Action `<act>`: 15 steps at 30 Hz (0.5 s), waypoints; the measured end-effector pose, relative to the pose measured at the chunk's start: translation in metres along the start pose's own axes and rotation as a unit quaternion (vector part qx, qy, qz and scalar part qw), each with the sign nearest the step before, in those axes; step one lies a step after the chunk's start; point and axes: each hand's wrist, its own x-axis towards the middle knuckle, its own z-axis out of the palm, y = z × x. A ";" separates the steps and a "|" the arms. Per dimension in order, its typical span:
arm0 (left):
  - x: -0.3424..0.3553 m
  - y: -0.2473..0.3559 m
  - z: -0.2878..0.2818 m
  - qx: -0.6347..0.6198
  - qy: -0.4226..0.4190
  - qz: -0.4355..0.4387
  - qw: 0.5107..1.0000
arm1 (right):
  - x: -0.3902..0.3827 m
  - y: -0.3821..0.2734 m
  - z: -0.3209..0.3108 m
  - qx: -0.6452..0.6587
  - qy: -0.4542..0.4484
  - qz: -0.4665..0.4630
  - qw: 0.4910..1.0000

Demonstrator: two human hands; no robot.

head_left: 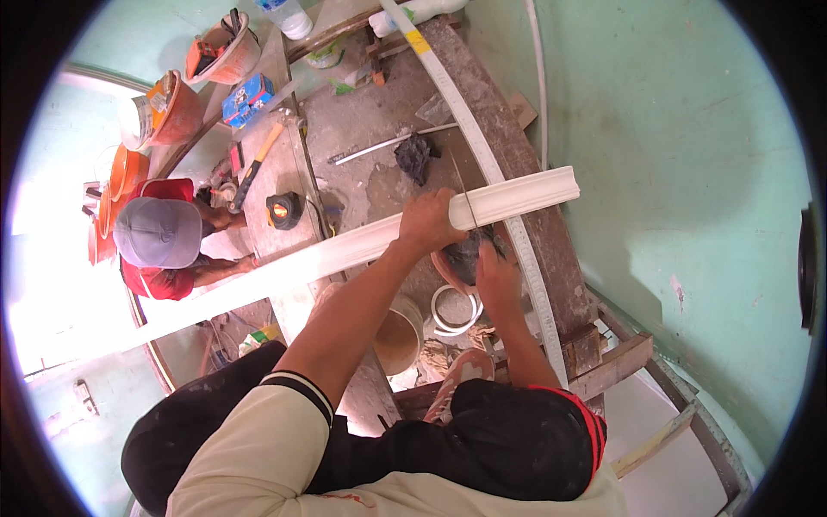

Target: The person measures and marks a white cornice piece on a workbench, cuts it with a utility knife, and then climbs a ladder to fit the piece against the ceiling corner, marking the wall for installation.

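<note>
A long white cornice moulding [357,246] runs from the bright left side to its cut-looking end at the right. My left hand [426,222] is closed over it near that end, pressing it from above. A thin, dark saw blade [466,191] crosses the moulding just right of my left hand. My right hand [498,276] is closed below the near edge, at the blade's lower end; its grip is partly hidden. A co-worker [159,231] in a grey cap and red shirt has a hand on the moulding farther left.
A pale metal straightedge [452,90] crosses under the moulding along a plank [544,226]. A tape measure [283,210] and hammer [257,168] lie on the left plank. Below are a bucket [398,336], white ring [457,331] and black plastic bag [418,158]. Orange buckets [177,112] stand far left.
</note>
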 end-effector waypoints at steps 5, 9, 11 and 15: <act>-0.003 -0.006 -0.001 -0.010 0.021 0.002 1.000 | -0.035 0.001 -0.004 -0.013 -0.001 0.001 1.000; 0.005 -0.002 -0.001 -0.017 0.024 0.021 0.999 | 0.027 -0.009 -0.005 0.008 0.001 -0.008 1.000; 0.006 -0.005 -0.008 -0.012 0.005 0.017 1.000 | -0.015 -0.007 -0.010 0.005 -0.022 0.019 1.000; 0.011 -0.005 -0.017 -0.070 -0.058 0.026 0.996 | -0.053 0.003 -0.023 0.009 -0.009 0.026 1.000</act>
